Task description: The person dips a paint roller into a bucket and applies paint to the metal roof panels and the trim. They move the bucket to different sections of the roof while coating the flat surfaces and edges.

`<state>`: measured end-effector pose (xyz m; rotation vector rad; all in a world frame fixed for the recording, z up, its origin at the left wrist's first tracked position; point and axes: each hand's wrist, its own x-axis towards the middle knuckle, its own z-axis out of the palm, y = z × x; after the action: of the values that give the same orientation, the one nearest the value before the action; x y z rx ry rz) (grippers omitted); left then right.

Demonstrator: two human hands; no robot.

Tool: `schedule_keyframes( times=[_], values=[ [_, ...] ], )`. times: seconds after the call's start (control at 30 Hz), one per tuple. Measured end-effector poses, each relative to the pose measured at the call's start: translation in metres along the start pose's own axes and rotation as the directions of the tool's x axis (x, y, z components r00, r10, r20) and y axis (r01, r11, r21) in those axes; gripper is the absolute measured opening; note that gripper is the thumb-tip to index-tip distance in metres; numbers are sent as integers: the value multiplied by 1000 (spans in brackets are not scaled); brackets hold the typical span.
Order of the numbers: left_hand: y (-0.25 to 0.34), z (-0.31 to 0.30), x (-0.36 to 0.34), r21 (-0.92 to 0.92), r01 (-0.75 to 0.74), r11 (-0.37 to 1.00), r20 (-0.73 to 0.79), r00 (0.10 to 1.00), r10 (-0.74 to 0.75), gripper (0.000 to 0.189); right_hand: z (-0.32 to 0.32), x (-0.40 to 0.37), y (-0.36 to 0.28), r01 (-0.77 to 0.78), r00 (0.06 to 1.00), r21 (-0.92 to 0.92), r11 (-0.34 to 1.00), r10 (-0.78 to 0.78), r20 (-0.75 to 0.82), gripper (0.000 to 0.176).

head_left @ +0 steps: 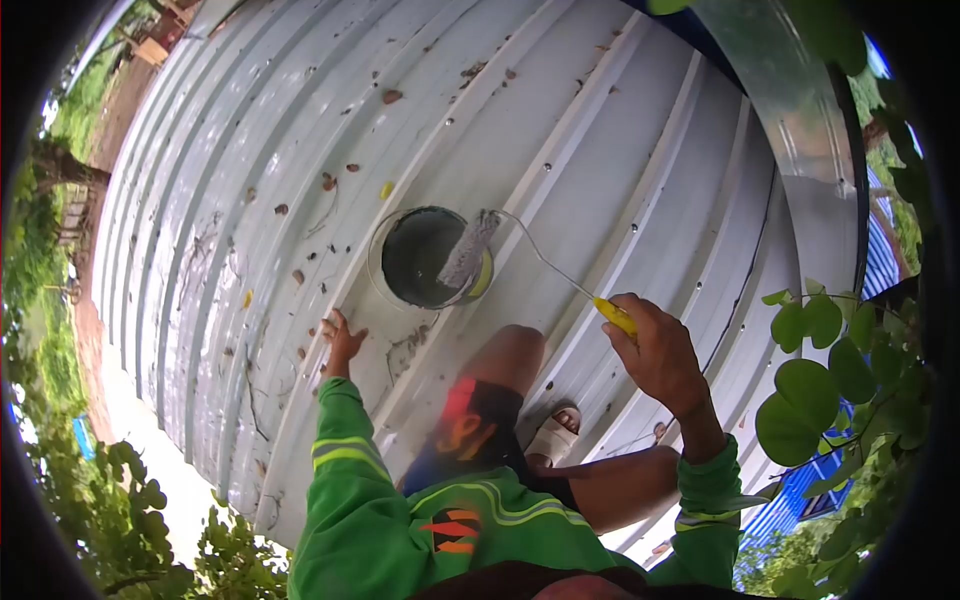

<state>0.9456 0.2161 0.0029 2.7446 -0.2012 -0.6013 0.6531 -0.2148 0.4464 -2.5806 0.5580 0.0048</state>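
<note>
My right hand (655, 355) is wrapped round the yellow handle of a paint roller (470, 250). Its bent wire frame runs back to the bucket, where the fuzzy grey sleeve overlaps the right side of the opening. The round bucket (486, 278) holds grey paint (418, 262) and stands on the ribbed metal roof (560, 230). Below and left of the bucket, my left hand (343, 343) has its fingers spread close over the roof sheet, with nothing in them.
Raised ribs cross the roof, with dry leaves, twigs and screw heads scattered about. My bent knees and a sandalled foot (555, 433) are just below the bucket. Leafy branches (805, 400) reach in at the right, beside a metal flashing (800, 110). Trees and ground lie beyond the left edge.
</note>
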Motion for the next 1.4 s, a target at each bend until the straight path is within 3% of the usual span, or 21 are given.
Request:
schedule_keyframes(
  times=[0.03, 0.13, 0.3, 0.37, 0.47, 0.53, 0.73, 0.87, 1.0, 1.1, 1.2, 1.4],
  values=[
    [4, 19, -15, 46, 6, 999, -47, 999, -4, 117, 2, 6, -12, 9, 1000, -61, 998, -8, 14, 25],
    [6, 23, -25, -39, -40, 998, -70, 997, 37, 134, 21, 37, -52, 69, 997, -242, 968, -57, 57, 20],
    [21, 7, -27, -95, 77, 992, 79, 994, -69, 133, 78, 107, -90, 244, 969, -531, 811, -189, 157, 15],
    [22, -5, -26, -88, 101, 991, 147, 985, -87, 132, 100, 133, -109, 281, 954, -612, 739, -147, 260, 10],
    [12, -7, -17, -56, 68, 996, 202, 978, -55, 131, 126, 169, -124, 328, 914, -655, 680, -54, 402, 8],
    [-6, 9, -4, -40, -5, 999, 175, 984, 12, 130, 141, 183, -126, 326, 917, -673, 664, -48, 397, 9],
    [16, -37, -10, -83, 105, 991, 365, 929, -68, 128, 140, 178, -118, 275, 936, -625, 731, -57, 346, 15],
    [20, -44, -16, -36, 73, 997, 369, 928, -54, 127, 135, 181, -125, 279, 903, -649, 708, 35, 427, 20],
    [15, -40, -6, -2, 14, 1000, 369, 929, -12, 127, 150, 207, -124, 322, 889, -666, 673, 26, 456, 15],
    [20, -43, -9, -3, 5, 1000, 362, 932, -4, 127, 133, 191, -124, 249, 938, -601, 759, -35, 345, 14],
    [34, -60, -23, 44, 34, 998, 378, 925, -48, 128, 125, 185, -125, 200, 946, -593, 780, 5, 325, 13],
    [35, -60, -22, 39, 36, 999, 382, 923, -48, 129, 152, 191, -117, 274, 912, -668, 692, 34, 410, 13]
  ],
)
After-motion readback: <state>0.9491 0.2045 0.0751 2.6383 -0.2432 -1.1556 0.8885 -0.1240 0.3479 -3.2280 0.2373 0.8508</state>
